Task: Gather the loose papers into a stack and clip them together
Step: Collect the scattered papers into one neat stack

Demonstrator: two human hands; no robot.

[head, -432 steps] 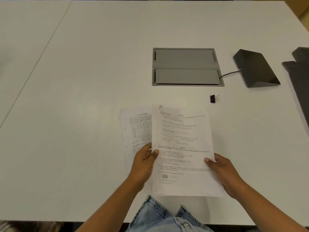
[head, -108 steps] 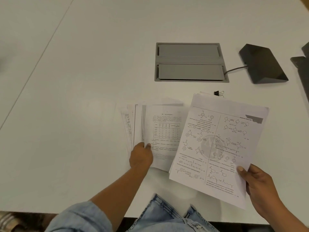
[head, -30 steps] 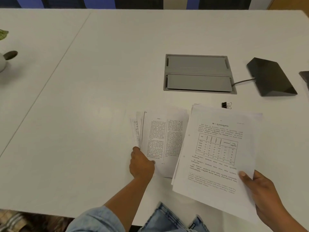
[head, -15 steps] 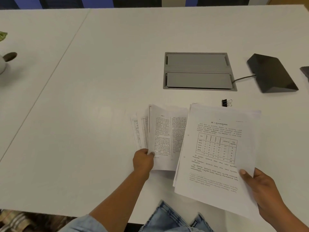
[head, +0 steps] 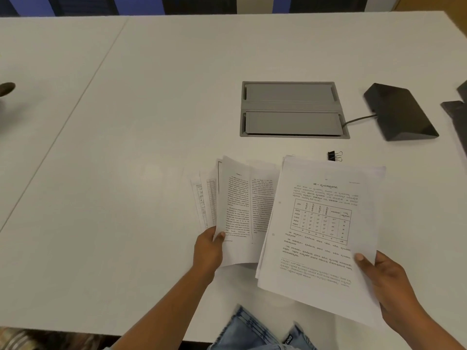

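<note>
My right hand (head: 386,281) holds a stack of printed papers (head: 321,236) by its lower right corner; the top page shows a table. My left hand (head: 208,251) pinches a two-column text sheet (head: 242,210) at its lower left edge, lifted off the white table (head: 126,173). A few more loose sheets (head: 206,200) fan out to the left beneath it. A small black binder clip (head: 334,156) lies on the table just beyond the stack's top edge, untouched.
A grey cable hatch (head: 290,109) is set into the table behind the papers. A black wedge-shaped device (head: 399,112) with a cable sits to its right, and a dark object (head: 457,114) lies at the right edge. The table's near edge runs below my arms.
My left hand has lifted the two-column sheet off the loose pile and drawn it a little toward the stack. My right hand keeps holding the stack, nearly still.
</note>
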